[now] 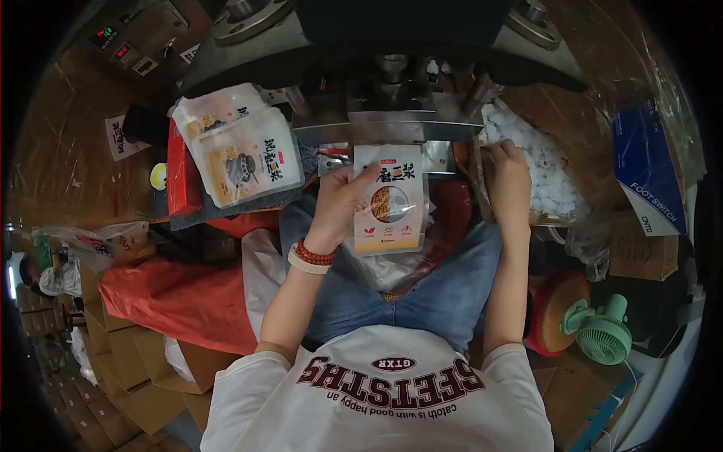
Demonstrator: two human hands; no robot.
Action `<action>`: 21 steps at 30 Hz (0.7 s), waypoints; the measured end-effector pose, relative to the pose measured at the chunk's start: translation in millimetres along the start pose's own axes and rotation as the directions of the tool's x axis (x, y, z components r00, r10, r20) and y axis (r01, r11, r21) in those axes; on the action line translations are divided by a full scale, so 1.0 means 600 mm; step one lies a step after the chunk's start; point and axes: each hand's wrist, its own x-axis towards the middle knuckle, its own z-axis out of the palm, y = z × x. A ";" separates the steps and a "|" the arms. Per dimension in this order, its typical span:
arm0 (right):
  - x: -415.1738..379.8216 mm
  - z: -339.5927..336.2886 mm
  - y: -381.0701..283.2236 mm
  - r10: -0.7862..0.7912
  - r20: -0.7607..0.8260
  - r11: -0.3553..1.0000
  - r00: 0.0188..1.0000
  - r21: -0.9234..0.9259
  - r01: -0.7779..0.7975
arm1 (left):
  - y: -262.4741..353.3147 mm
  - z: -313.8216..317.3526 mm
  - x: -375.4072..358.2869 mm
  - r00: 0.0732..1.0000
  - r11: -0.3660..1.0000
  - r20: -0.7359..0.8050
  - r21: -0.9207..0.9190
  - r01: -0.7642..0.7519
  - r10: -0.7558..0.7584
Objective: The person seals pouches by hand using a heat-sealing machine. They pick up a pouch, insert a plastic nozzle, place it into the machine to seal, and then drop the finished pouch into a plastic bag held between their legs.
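Observation:
My left hand [340, 203], with bracelets at the wrist, grips a printed pouch [392, 226] by its left side, thumb across the front. The pouch is white with a round picture of beans and a yellow lower edge. Its top lies close to the metal front of a machine [388, 128]. My right hand [508, 181] is at the left edge of a heap of small white plastic pieces [538, 162]. Its fingers are curled together, and whatever may be between them is hidden.
At the left, a stack of similar pouches [252, 162] lies on a grey cloth [226, 215] beside a red box [181, 177]. A blue-and-white foot switch box [651, 169] stands at the right, above a small green fan [605, 335]. Clear plastic [388, 271] hangs between the knees.

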 end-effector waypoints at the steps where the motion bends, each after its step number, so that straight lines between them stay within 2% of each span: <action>1: -0.007 -0.003 -0.002 0.000 0.063 1.000 0.998 0.021 -0.001 | 0.003 -0.011 -0.005 0.997 0.979 -0.007 0.185 -0.080 0.083; 2: -0.009 -0.003 -0.003 0.002 0.067 1.000 0.998 0.026 -0.004 | 0.008 -0.022 -0.008 0.986 0.918 0.008 0.364 -0.159 0.167; 3: -0.006 -0.004 -0.001 -0.026 0.072 1.000 0.997 0.010 0.026 | 0.013 -0.042 -0.011 0.917 0.740 -0.014 0.596 -0.312 0.398; 4: -0.006 -0.007 0.001 -0.052 0.081 0.999 0.995 -0.008 0.053 | 0.037 -0.048 -0.027 0.746 0.219 0.042 0.944 -0.248 0.664; 5: -0.005 -0.010 0.006 -0.049 0.084 0.999 0.995 -0.007 0.050 | 0.061 -0.056 -0.045 0.551 -0.341 0.262 0.939 0.044 0.792; 6: -0.001 -0.011 0.011 -0.080 0.102 0.995 0.992 -0.047 0.085 | 0.063 -0.081 -0.055 0.657 -0.370 0.199 0.920 0.131 0.727; 7: 0.004 -0.012 0.011 -0.116 0.119 0.988 0.986 -0.086 0.126 | 0.055 -0.116 -0.063 0.655 -0.370 0.197 0.919 0.136 0.729; 8: 0.004 -0.016 0.005 -0.126 0.115 0.988 0.985 -0.080 0.135 | 0.044 -0.156 -0.068 0.742 -0.399 0.271 0.917 -0.005 0.613; 9: 0.001 -0.022 -0.004 -0.029 -0.079 0.995 0.996 0.095 0.037 | 0.041 -0.182 -0.076 0.800 -0.406 0.352 0.901 -0.150 0.486; 10: -0.001 -0.030 -0.015 0.106 -0.245 0.958 0.964 0.284 -0.033 | 0.048 -0.188 -0.093 0.779 -0.395 0.383 0.899 -0.190 0.496; 11: -0.006 -0.041 -0.030 0.110 -0.238 0.957 0.965 0.287 -0.038 | 0.046 -0.188 -0.103 0.784 -0.396 0.380 0.899 -0.188 0.490; 12: -0.013 -0.060 -0.055 0.075 -0.310 0.930 0.948 0.366 0.047 | 0.047 -0.175 -0.119 0.825 -0.079 0.217 0.975 -0.207 0.522; 13: -0.018 -0.076 -0.080 0.045 -0.395 0.891 0.918 0.431 0.142 | 0.049 -0.161 -0.128 0.860 0.243 0.055 0.948 -0.204 0.508; 14: -0.030 -0.088 -0.106 0.005 -0.370 0.801 0.929 0.558 0.218 | 0.048 -0.146 -0.127 0.856 0.242 0.061 0.947 -0.212 0.513; 16: -0.042 -0.103 -0.151 -0.265 -0.415 0.648 0.870 0.592 0.480 | 0.042 -0.114 -0.129 0.671 0.184 0.219 0.861 -0.475 0.709; 17: -0.053 -0.095 -0.168 -0.346 -0.366 0.609 0.864 0.613 0.504 | 0.045 -0.095 -0.136 0.645 0.128 0.269 0.857 -0.499 0.715; 18: -0.062 -0.087 -0.181 -0.428 -0.317 0.566 0.847 0.636 0.524 | 0.049 -0.077 -0.144 0.645 0.132 0.271 0.854 -0.504 0.715; 19: -0.066 -0.088 -0.190 -0.430 -0.316 0.569 0.846 0.633 0.525 | 0.055 -0.060 -0.151 0.642 0.094 0.345 0.832 -0.547 0.684; 21: -0.069 -0.090 -0.203 -0.546 -0.179 0.525 0.818 0.688 0.501 | 0.069 -0.035 -0.164 0.613 -0.016 0.460 0.807 -0.590 0.642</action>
